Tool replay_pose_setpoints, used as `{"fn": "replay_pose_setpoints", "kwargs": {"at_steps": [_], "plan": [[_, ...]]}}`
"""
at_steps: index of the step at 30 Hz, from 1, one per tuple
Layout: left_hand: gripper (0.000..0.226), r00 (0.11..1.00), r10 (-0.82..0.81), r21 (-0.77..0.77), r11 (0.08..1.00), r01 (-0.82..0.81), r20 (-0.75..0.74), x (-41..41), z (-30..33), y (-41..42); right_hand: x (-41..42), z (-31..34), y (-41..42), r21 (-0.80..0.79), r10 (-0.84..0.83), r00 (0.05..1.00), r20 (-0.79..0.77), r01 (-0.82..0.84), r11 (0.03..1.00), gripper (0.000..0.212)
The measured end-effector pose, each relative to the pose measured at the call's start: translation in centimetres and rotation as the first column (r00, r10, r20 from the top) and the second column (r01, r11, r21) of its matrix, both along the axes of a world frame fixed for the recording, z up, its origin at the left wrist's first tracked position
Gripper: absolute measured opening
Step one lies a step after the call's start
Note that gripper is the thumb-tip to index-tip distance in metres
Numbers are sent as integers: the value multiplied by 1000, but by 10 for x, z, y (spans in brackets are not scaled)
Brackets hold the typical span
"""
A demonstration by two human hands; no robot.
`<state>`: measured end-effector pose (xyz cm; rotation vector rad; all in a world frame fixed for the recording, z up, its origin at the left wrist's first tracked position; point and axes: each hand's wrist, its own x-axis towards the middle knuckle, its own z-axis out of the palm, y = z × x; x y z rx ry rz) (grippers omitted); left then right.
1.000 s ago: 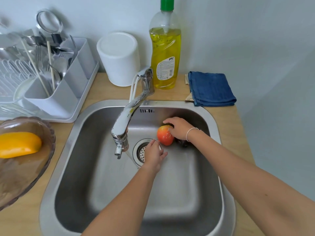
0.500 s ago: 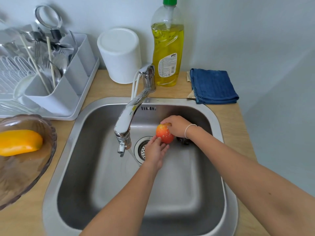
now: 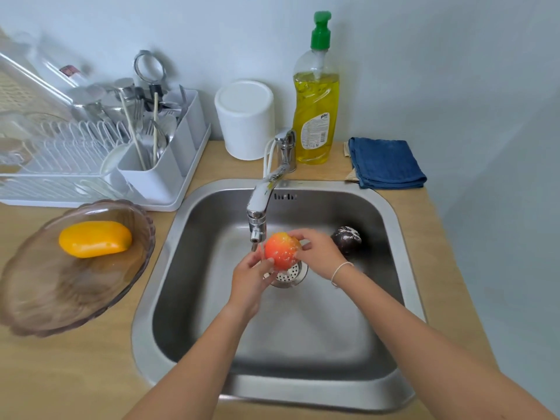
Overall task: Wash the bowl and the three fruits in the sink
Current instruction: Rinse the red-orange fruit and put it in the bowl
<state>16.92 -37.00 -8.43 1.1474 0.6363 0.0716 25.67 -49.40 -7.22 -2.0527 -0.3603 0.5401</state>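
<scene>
A red-orange apple (image 3: 280,250) is held over the drain (image 3: 291,275) of the steel sink (image 3: 188,234), just under the tap's spout (image 3: 257,221). My left hand (image 3: 250,278) grips it from below and my right hand (image 3: 318,251) holds it from the right. A dark purple fruit (image 3: 347,237) lies on the sink floor at the back right, apart from my hands. A yellow-orange fruit (image 3: 95,238) rests in a tinted glass bowl (image 3: 60,298) on the counter to the left of the sink.
A white dish rack (image 3: 91,165) with cutlery stands at the back left. Behind the sink are a white cylinder (image 3: 245,119), a yellow dish-soap bottle (image 3: 315,113) and a folded blue cloth (image 3: 386,163). The wooden counter (image 3: 75,374) surrounds the sink.
The apple has been lifted from beside the dark fruit to under the spout, and my left hand has joined my right hand on it. The dark fruit is now uncovered.
</scene>
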Motion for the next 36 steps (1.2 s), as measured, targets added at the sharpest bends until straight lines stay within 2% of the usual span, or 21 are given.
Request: {"fn": "replay_pose_setpoints", "kwargs": {"at_steps": [7,14,18,23,25,30,36], "plan": [[28,1000,-28,28,999,28,-3,-24,4,25,-44,-7,12,167,-149,986,-75,159,973,44],[22,988,-148,53,987,150,-42,-32,6,49,-69,-13,23,220,-255,963,-91,269,938,38],[29,974,-221,79,971,225,-59,-34,3,58,-81,-19,28,240,-326,934,-148,354,904,32],[38,954,-292,105,949,298,-72,-38,0,52,-88,-23,21,259,-385,876,-292,459,850,28],[42,919,-388,98,914,394,-67,-32,-6,63,-91,-22,28,235,-469,831,-300,541,808,29],[37,914,-395,105,909,404,-98,-35,-10,59,-95,-29,21,230,-437,791,-428,563,794,33],[32,910,-378,113,910,399,-169,-30,-15,61,-95,-29,24,226,-415,822,-389,522,822,41]]}}
